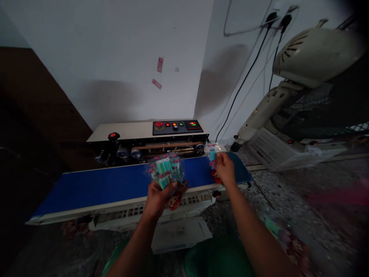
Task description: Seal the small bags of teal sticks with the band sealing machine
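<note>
Brown cardboard box (31,100) cut off by left edge
The right hand (225,169) partly hides a clear, turquoise-printed plastic packet (212,154); lettering (163,161) on similar packets (164,168) in the left hand (157,198) blurs past reading.

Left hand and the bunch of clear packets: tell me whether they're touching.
Touching. The head view shows the left hand gripping the bunch of clear packets from below, its thumb lying across the front.
</note>
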`<state>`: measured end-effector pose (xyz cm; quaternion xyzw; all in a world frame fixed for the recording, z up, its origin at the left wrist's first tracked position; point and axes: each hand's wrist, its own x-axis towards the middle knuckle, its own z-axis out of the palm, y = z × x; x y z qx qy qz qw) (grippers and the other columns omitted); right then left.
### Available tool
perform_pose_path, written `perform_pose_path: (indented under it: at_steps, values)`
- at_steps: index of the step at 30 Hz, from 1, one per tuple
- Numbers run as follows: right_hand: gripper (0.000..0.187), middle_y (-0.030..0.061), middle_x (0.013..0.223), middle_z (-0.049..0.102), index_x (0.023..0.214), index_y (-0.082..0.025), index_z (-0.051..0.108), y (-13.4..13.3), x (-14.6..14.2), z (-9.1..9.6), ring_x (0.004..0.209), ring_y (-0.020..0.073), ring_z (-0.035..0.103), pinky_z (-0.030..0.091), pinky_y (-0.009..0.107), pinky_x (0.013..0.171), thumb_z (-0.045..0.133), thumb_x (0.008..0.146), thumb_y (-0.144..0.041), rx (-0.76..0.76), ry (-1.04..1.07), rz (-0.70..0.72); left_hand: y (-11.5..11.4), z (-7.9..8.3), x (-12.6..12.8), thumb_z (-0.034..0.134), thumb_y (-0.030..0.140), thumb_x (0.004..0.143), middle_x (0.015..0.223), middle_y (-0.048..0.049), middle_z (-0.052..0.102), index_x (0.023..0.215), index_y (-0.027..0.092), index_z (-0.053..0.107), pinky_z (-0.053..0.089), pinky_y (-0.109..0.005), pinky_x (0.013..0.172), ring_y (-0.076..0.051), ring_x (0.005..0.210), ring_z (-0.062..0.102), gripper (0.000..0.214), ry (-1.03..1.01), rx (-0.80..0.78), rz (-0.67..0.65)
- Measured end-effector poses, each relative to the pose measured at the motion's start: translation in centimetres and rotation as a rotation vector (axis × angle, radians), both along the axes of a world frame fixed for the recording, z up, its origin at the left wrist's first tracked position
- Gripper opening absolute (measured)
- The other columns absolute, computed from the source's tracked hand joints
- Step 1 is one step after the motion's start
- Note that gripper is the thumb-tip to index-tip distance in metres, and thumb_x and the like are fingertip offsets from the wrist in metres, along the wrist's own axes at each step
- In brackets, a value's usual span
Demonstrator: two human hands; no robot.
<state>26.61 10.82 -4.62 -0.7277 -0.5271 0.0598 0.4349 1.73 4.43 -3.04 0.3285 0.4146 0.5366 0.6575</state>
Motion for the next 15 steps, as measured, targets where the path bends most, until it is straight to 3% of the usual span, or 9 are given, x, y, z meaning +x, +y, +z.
perform_pose_path:
  at_steps: [4, 8, 13, 15]
  values:
    - [0.037, 0.0123, 0.083, 0.066, 0.093, -0.014, 0.062, 1.9, 2.6, -0.5, 0.078, 0.0203, 0.058, 0.036, 0.027, 0.065, 0.032, 0.090, -0.034, -0.258, -0.173, -0.093, 0.1, -0.1, -0.1, 0.077, 0.024, 0.061, 0.077, -0.0072, 0.074, 0.077, 0.014, 0.068, 0.056, -0.038, 0.067, -0.029, 0.073, 0.070, 0.021, 0.009, 0.001, -0.019]
    - [0.036, 0.0164, 0.091, 0.066, 0.096, -0.012, 0.062, 3.2, 2.2, -0.4, 0.085, 0.0224, 0.061, 0.037, 0.028, 0.065, 0.033, 0.090, -0.033, -0.470, -0.225, -0.124, 0.1, -0.2, 0.0, 0.077, 0.024, 0.060, 0.072, -0.0057, 0.073, 0.074, 0.014, 0.068, 0.056, -0.035, 0.062, -0.028, 0.071, 0.070, 0.020, 0.038, 0.020, -0.014]
    - [0.029, 0.0177, 0.088, 0.067, 0.096, -0.011, 0.062, 4.6, -1.0, 0.3, 0.086, 0.0226, 0.063, 0.039, 0.028, 0.068, 0.041, 0.088, -0.030, -0.512, -0.233, -0.058, 0.0, 0.0, 0.2, 0.078, 0.024, 0.060, 0.072, -0.0064, 0.073, 0.074, 0.014, 0.068, 0.056, -0.037, 0.065, -0.028, 0.072, 0.069, 0.020, 0.008, 0.012, -0.036]
    - [0.027, 0.0165, 0.090, 0.066, 0.095, -0.013, 0.062, 4.3, -2.5, 0.9, 0.090, 0.0223, 0.061, 0.040, 0.029, 0.073, 0.044, 0.087, -0.030, -0.450, -0.241, -0.024, 0.0, 0.0, 0.3, 0.077, 0.024, 0.060, 0.075, -0.0066, 0.073, 0.077, 0.014, 0.068, 0.056, -0.038, 0.066, -0.027, 0.071, 0.069, 0.022, 0.019, 0.019, -0.030]
